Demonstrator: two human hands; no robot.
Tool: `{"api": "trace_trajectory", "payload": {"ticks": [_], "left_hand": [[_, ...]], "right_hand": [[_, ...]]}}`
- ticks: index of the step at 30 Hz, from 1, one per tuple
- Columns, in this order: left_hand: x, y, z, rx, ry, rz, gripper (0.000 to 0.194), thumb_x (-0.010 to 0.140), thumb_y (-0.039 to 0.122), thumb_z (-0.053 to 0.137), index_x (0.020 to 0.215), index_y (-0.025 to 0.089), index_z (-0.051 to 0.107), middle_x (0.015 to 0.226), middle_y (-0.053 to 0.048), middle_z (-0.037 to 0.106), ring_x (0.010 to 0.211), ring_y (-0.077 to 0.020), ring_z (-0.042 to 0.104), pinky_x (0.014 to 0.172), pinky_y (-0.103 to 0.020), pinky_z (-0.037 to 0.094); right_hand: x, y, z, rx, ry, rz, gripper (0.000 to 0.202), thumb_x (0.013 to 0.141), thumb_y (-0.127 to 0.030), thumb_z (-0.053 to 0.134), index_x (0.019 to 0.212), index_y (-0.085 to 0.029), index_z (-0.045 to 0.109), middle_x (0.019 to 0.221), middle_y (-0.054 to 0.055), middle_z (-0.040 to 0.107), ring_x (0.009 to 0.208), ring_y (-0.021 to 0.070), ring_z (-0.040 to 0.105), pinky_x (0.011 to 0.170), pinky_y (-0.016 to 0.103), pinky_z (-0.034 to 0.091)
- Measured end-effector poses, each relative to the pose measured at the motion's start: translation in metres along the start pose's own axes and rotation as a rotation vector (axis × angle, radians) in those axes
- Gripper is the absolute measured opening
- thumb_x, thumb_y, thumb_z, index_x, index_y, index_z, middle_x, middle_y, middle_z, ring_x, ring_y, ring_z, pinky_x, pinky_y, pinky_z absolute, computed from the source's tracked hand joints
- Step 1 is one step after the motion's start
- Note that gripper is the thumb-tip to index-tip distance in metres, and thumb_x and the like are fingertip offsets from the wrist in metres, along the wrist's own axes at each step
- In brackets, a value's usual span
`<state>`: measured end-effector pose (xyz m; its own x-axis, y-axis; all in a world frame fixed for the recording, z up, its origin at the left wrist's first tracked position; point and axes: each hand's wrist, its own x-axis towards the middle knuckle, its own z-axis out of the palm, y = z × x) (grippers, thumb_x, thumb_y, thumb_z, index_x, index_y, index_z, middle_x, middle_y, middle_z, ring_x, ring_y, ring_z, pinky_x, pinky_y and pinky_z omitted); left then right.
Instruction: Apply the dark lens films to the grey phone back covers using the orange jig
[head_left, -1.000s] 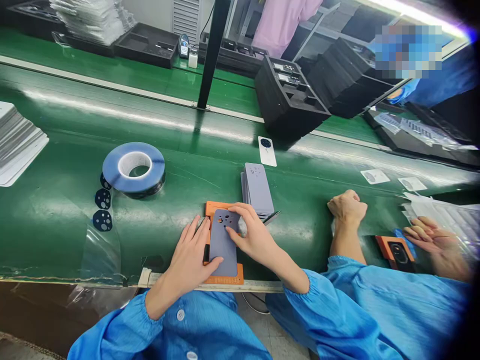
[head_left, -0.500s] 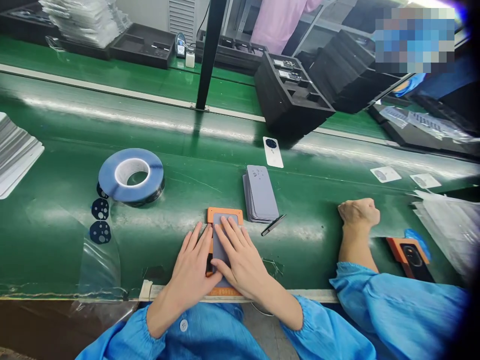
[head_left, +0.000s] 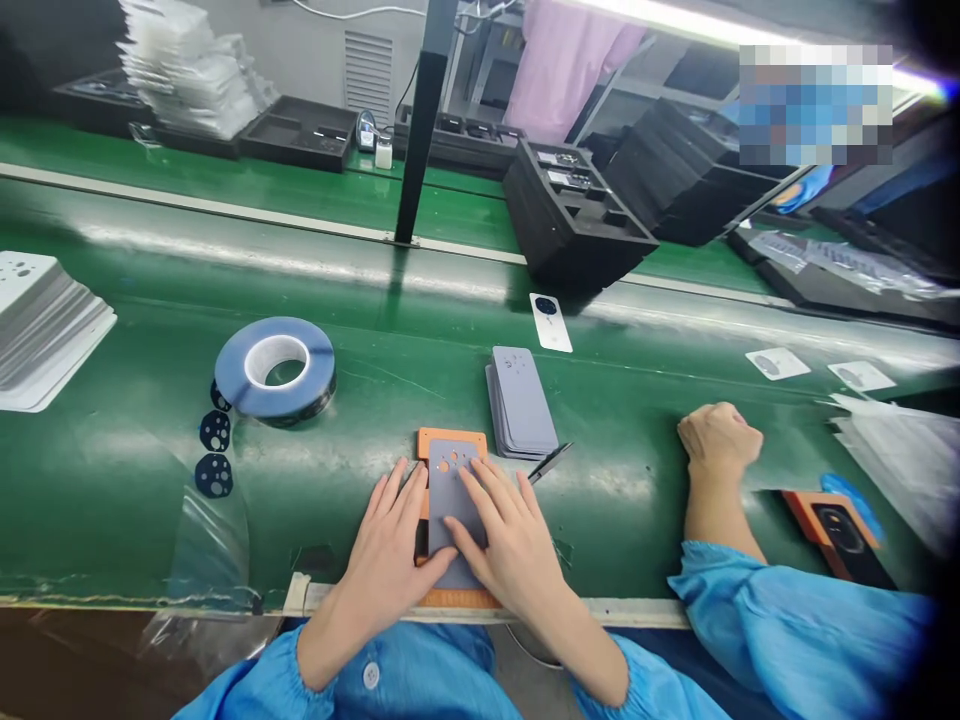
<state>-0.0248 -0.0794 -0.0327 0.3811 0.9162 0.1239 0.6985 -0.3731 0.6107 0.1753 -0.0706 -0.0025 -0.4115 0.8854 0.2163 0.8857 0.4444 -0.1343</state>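
Note:
A grey plate with round holes (head_left: 442, 510) lies on an orange fixture (head_left: 452, 436) at the table's front edge. My left hand (head_left: 390, 545) rests along the plate's left side, palm down, fingers extended. On the plate's right side lies my right hand (head_left: 517, 540), its fingers spread and its fingertips near the holes. Neither hand is wrapped round anything. Just behind stands a stack of grey plates (head_left: 525, 405), with a dark slim tool (head_left: 550, 461) beside its front corner. A blue tape roll (head_left: 315, 375) lies to the left, with dark round stickers (head_left: 214, 475) on its film.
Another person's fist (head_left: 720, 435) rests on the table at right, near a second orange fixture (head_left: 806, 510). White plates (head_left: 45, 330) are stacked far left. Black trays (head_left: 577, 230) stand behind, past an upright post (head_left: 420, 140). Plastic sheets (head_left: 900, 460) lie far right.
My right hand has shifted right on the plate, uncovering its holes. My left hand stays at the plate's left side. The whole view has moved slightly, so the table sits lower.

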Motion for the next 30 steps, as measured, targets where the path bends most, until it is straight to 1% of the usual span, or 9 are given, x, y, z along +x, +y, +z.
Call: {"api": "trace_trajectory", "payload": {"ticks": [3,7,11,14,18,21,25,27,30], "left_hand": [[-0.001,-0.001,0.002,-0.028,0.021,-0.007,0.09,0.093,0.041,0.063,0.164,0.018,0.012,0.164,-0.016,0.036,0.156,-0.0341,0.025,0.123,-0.058,0.029],[-0.004,0.004,0.0,-0.128,0.078,-0.049,0.08,0.096,0.039,0.06,0.162,0.02,0.02,0.163,-0.017,0.038,0.153,-0.0329,0.032,0.122,-0.057,0.033],[-0.008,0.014,-0.011,-0.359,0.12,-0.162,0.065,0.099,0.038,0.055,0.158,0.022,0.032,0.163,-0.016,0.038,0.151,-0.0316,0.037,0.12,-0.054,0.039],[-0.011,0.019,-0.021,-0.568,0.16,-0.25,0.055,0.102,0.043,0.048,0.153,0.023,0.042,0.16,-0.014,0.042,0.145,-0.0306,0.044,0.113,-0.051,0.046],[-0.013,0.02,-0.032,-0.865,0.177,-0.369,0.057,0.104,0.053,0.039,0.15,0.02,0.045,0.142,-0.015,0.06,0.12,-0.0269,0.062,0.1,-0.043,0.054],[-0.011,0.018,-0.037,-1.037,0.152,-0.466,0.059,0.101,0.053,0.047,0.149,0.019,0.045,0.139,-0.013,0.063,0.118,-0.0267,0.064,0.101,-0.041,0.052],[-0.01,0.013,-0.039,-1.189,0.142,-0.533,0.051,0.098,0.047,0.055,0.141,0.019,0.052,0.132,-0.011,0.068,0.109,-0.0256,0.068,0.095,-0.036,0.053],[-0.011,0.011,-0.038,-1.272,0.16,-0.549,0.053,0.097,0.046,0.058,0.14,0.017,0.051,0.121,-0.011,0.072,0.094,-0.0229,0.071,0.084,-0.033,0.055],[-0.011,0.009,-0.039,-1.331,0.2,-0.583,0.058,0.094,0.049,0.061,0.14,0.016,0.051,0.109,-0.01,0.076,0.081,-0.0204,0.071,0.071,-0.028,0.055]], "right_hand": [[-0.01,0.002,-0.004,0.02,0.041,0.043,0.045,0.1,-0.037,0.055,0.139,-0.014,0.056,0.14,0.018,0.064,0.129,0.0315,0.06,0.117,0.056,0.034],[-0.012,0.002,-0.01,0.101,-0.014,0.103,0.043,0.099,-0.04,0.056,0.136,-0.018,0.057,0.133,0.015,0.069,0.121,0.0319,0.066,0.111,0.058,0.043],[-0.013,0.001,-0.022,0.224,0.014,0.164,0.039,0.099,-0.038,0.057,0.135,-0.023,0.056,0.132,0.013,0.07,0.119,0.0329,0.067,0.111,0.064,0.043],[-0.016,-0.005,-0.039,0.37,0.058,0.175,0.043,0.098,-0.033,0.057,0.141,-0.028,0.051,0.137,0.01,0.067,0.125,0.0318,0.065,0.114,0.061,0.043],[-0.015,-0.021,-0.058,0.608,-0.15,0.068,0.056,0.099,-0.031,0.057,0.153,-0.032,0.04,0.148,0.008,0.058,0.136,0.0273,0.057,0.112,0.046,0.051],[-0.009,-0.028,-0.057,0.685,-0.332,0.03,0.057,0.1,-0.032,0.057,0.154,-0.032,0.04,0.15,0.007,0.056,0.136,0.0249,0.057,0.111,0.042,0.052],[-0.002,-0.029,-0.046,0.711,-0.341,0.064,0.046,0.099,-0.032,0.057,0.145,-0.03,0.052,0.145,0.009,0.06,0.132,0.0263,0.059,0.11,0.045,0.052],[0.002,-0.03,-0.043,0.739,-0.32,0.127,0.039,0.099,-0.032,0.057,0.138,-0.029,0.057,0.138,0.01,0.064,0.123,0.0261,0.064,0.105,0.044,0.055],[0.009,-0.034,-0.039,0.889,-0.445,0.267,0.045,0.098,-0.033,0.058,0.143,-0.03,0.051,0.108,0.006,0.073,0.087,0.0201,0.071,0.079,0.036,0.061]]}}
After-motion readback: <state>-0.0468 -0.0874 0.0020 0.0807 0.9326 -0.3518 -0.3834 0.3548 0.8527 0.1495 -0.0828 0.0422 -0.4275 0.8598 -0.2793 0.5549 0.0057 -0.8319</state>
